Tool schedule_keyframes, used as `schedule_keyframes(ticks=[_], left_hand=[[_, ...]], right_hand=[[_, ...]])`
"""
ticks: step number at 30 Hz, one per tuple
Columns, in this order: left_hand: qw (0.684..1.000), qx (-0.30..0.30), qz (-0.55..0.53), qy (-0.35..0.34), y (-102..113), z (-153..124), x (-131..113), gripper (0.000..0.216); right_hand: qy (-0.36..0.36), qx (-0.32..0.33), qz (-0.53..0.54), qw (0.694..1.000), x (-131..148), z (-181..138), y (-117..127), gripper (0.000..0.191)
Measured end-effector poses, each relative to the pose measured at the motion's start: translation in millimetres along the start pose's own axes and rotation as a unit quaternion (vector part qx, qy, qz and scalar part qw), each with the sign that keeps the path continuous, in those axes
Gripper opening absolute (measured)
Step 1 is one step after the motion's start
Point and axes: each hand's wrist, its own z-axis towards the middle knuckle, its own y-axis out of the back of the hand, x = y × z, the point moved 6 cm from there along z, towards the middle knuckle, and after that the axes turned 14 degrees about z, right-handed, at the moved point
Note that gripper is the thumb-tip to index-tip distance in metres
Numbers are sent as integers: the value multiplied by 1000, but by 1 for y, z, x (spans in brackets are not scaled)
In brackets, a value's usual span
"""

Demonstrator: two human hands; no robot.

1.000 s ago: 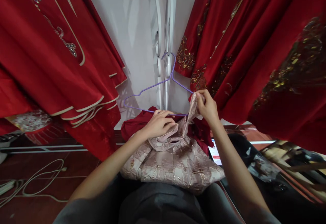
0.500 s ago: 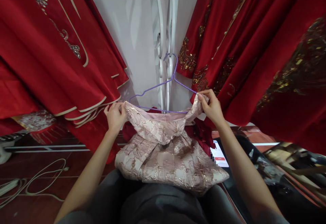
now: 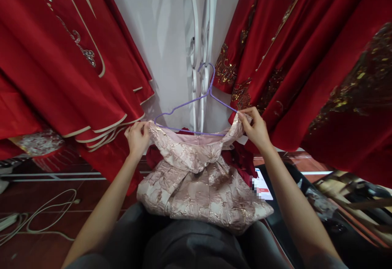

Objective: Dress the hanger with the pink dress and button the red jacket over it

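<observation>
Pinching the pink-gold brocade garment [image 3: 202, 203] with left hand [image 3: 138, 137] and right hand [image 3: 256, 129], hold level against the thin purple hanger [image 3: 210, 90].

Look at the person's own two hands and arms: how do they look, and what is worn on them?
The left hand and right hand are ungloved, with slender fingers; no ring, watch or bracelet can be made out. Both forearms are bare, without visible markings. Dark grey sleeves show at the bottom edge.
</observation>
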Motion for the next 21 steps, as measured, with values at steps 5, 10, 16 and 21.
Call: schedule_keyframes(ticks=[5,10,16,21], left_hand=[[992,-13,-75,-100,14,20,-37,34],[967,44,-130,-214,22,32,-91,38],[955,108,-221,-168,-4,56,-62,46],[912,206,-354,-6,-85,51,-15,36]], right_hand=[[0,16,2,1000,-1,2,0,30],[8,56,-71,996,7,6,-7,30],[29,79,-83,993,9,7,-11,34],[21,53,-52,997,4,10,-9,33]])
